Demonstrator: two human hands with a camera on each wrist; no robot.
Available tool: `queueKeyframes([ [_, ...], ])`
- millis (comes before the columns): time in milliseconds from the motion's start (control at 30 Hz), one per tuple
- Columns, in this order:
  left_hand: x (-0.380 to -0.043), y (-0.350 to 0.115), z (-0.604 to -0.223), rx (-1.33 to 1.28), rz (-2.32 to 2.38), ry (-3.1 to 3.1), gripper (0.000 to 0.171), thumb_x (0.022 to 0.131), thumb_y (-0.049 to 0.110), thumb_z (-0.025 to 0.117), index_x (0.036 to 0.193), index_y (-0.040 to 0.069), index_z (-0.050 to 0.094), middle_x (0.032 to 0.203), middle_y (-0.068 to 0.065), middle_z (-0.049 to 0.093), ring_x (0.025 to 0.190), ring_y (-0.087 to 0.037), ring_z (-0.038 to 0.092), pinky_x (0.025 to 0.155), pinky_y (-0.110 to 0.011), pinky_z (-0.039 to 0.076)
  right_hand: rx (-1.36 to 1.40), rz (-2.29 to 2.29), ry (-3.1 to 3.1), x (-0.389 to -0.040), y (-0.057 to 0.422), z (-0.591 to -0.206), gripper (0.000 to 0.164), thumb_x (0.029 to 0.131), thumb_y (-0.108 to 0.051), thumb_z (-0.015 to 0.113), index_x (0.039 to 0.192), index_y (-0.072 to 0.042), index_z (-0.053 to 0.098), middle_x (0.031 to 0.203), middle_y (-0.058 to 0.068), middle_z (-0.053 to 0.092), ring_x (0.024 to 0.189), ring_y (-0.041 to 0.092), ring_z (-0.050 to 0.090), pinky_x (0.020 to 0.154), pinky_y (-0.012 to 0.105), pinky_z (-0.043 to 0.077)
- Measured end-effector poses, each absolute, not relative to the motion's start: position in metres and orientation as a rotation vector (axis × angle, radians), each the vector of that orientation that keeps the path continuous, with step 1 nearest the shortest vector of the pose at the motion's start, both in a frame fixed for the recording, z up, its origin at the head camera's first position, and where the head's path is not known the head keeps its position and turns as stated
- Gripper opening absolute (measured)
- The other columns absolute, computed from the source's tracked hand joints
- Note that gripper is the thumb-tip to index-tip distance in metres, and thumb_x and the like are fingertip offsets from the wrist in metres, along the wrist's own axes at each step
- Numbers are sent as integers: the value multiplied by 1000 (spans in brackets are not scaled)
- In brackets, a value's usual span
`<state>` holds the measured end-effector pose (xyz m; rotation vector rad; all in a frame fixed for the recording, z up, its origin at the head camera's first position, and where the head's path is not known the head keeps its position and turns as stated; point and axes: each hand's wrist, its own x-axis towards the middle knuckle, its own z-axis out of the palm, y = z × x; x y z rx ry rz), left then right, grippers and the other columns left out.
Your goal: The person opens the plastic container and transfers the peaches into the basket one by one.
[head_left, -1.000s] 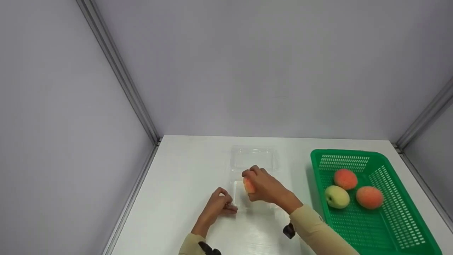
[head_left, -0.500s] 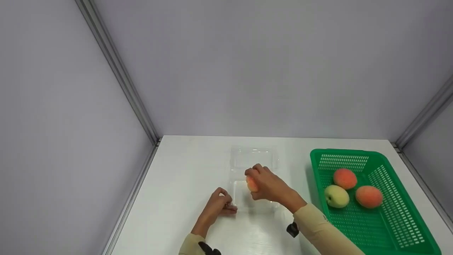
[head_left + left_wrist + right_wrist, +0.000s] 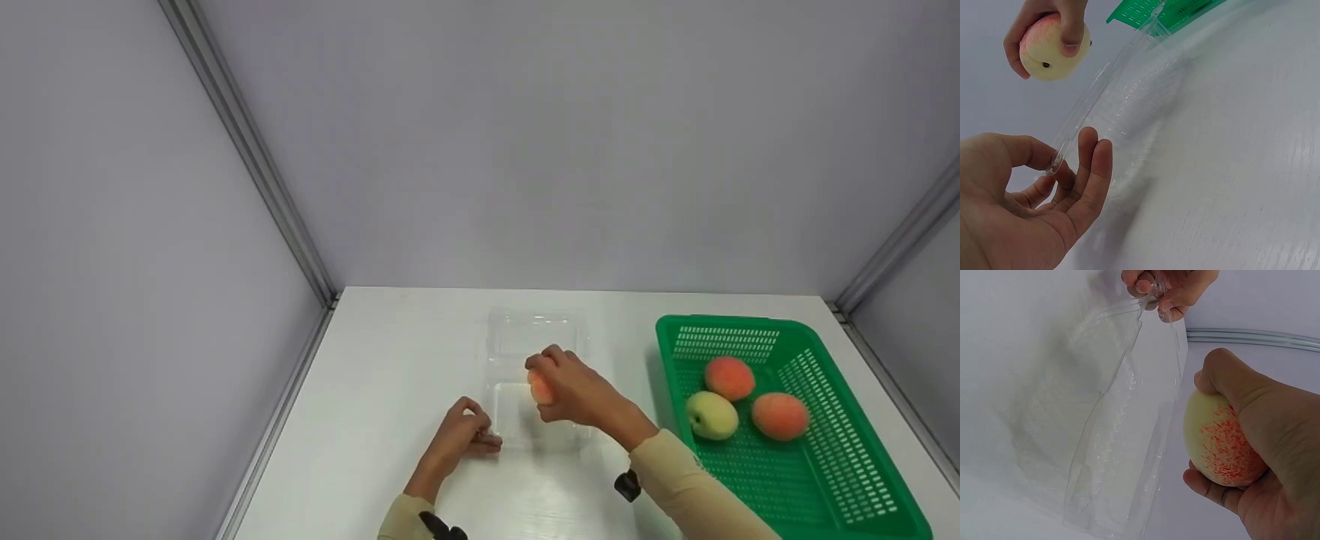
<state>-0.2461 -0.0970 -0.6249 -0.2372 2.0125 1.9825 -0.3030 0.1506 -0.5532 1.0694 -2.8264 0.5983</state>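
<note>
My right hand [image 3: 574, 390] grips a peach [image 3: 1221, 444], pale yellow with a red speckled blush, fingers wrapped round its sides. It holds the peach over the near half of a clear plastic clamshell box [image 3: 517, 442], which lies open on the table with its lid [image 3: 532, 337] spread toward the back wall. At the box's near left corner, my left hand [image 3: 461, 435] pinches the rim between thumb and fingers. The left wrist view shows that clear rim [image 3: 1057, 163] in the fingers, with the peach [image 3: 1050, 50] above the box.
A green plastic basket [image 3: 847, 382] stands on the right of the white table [image 3: 382, 360]. Inside are two orange-red peaches [image 3: 729, 377] [image 3: 780, 416] and a pale yellow one [image 3: 711, 415]. Grey walls [image 3: 555, 150] enclose the table at the back and sides.
My right hand has shifted slightly right and toward the back with the peach still in its grip. The left hand keeps its place at the box's corner.
</note>
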Motion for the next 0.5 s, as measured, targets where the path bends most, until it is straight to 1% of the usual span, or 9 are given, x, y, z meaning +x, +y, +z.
queueKeyframes([
  [300,-246,-98,-625,-241,1984,2017,15,93,10,56,105,7,48,88,-15,70,81,-24,80,77,-39,70,1074,592,-2798,-302,154,-550,67,77,-19,91,136,-15,59,125,8,61,107,24,60,89,39,66],
  [500,-245,-97,-625,-229,2014,1997,17,93,10,57,106,5,48,89,-16,69,81,-25,80,77,-41,70,1081,602,-2796,-300,157,-550,64,78,-17,89,134,-15,58,124,7,60,107,24,60,85,38,66],
])
